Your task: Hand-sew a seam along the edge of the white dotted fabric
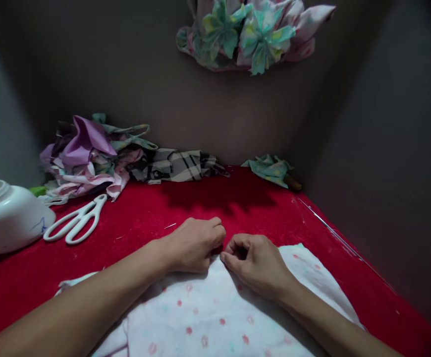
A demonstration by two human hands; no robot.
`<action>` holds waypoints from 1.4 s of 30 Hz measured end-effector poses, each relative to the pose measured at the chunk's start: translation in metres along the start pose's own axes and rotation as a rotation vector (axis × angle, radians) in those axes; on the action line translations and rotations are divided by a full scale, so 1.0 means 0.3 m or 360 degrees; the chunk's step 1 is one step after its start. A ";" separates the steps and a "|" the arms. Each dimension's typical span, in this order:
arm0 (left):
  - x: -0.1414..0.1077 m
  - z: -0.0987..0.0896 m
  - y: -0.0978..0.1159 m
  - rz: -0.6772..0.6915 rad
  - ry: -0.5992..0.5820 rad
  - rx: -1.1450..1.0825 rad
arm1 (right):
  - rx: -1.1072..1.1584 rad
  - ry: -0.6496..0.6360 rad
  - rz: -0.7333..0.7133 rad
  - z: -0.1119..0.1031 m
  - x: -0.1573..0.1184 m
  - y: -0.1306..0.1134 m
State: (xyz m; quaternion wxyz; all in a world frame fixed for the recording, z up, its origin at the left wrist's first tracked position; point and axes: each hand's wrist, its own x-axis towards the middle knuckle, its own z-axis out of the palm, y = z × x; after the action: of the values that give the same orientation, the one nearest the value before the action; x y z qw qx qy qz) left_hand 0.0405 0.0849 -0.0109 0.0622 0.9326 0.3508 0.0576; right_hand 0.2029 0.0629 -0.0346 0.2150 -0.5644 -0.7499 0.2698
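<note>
A white cloth with small red and pink prints lies spread out in front of me. My left hand is closed at its far edge, fingers curled down on the fabric. Right beside it, my right hand makes a pinch, thumb and forefinger together at the same edge. Whatever sits between those right fingertips is too small or hidden to make out. A thin needle or pin rests on the red surface just beyond my left hand.
White-handled scissors and a white plastic jar are at the left. Behind them rises a heap of fabric scraps, beside a plaid cloth. Green cloth lies at back right. Floral fabric hangs overhead. Walls enclose the red surface.
</note>
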 end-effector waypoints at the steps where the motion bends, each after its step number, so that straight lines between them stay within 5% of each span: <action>1: -0.001 0.002 -0.003 -0.0005 0.0013 -0.0023 | 0.0022 -0.0014 -0.0006 0.000 0.002 0.006; 8: -0.005 0.016 -0.016 0.0008 0.0150 -0.0221 | 0.0486 -0.0132 -0.0028 -0.006 0.034 0.029; 16: -0.016 -0.013 0.043 0.0018 0.0302 0.0057 | 0.0384 -0.0068 0.0005 0.005 0.032 0.021; 22: -0.186 -0.121 0.023 -0.0501 0.0329 0.0303 | 0.0550 -0.0112 -0.0004 0.000 0.026 0.015; 26: -0.405 -0.224 -0.110 -0.1333 0.0416 0.0413 | 0.0562 -0.0059 0.0025 -0.001 0.025 0.017; 29: -0.538 -0.283 -0.213 -0.1677 0.0357 0.0487 | 0.0557 -0.0051 0.0020 -0.001 0.030 0.022; 32: -0.596 -0.271 -0.256 -0.1749 0.0218 0.0429 | 0.0550 -0.0041 -0.0002 -0.001 0.037 0.020; 38: -0.575 -0.151 -0.257 -0.1739 0.0027 0.0333 | 0.0609 -0.0003 0.0047 -0.013 0.034 0.006; 42: -0.605 -0.162 -0.289 -0.1877 -0.0036 0.0237 | 0.0744 -0.0026 0.0092 -0.023 0.039 0.013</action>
State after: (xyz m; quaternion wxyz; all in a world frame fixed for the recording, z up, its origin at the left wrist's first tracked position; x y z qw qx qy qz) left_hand -0.1586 0.0331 0.0118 0.0218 0.5827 0.8121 -0.0213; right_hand 0.2068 0.0762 -0.0317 0.3259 -0.5184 -0.6522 0.4469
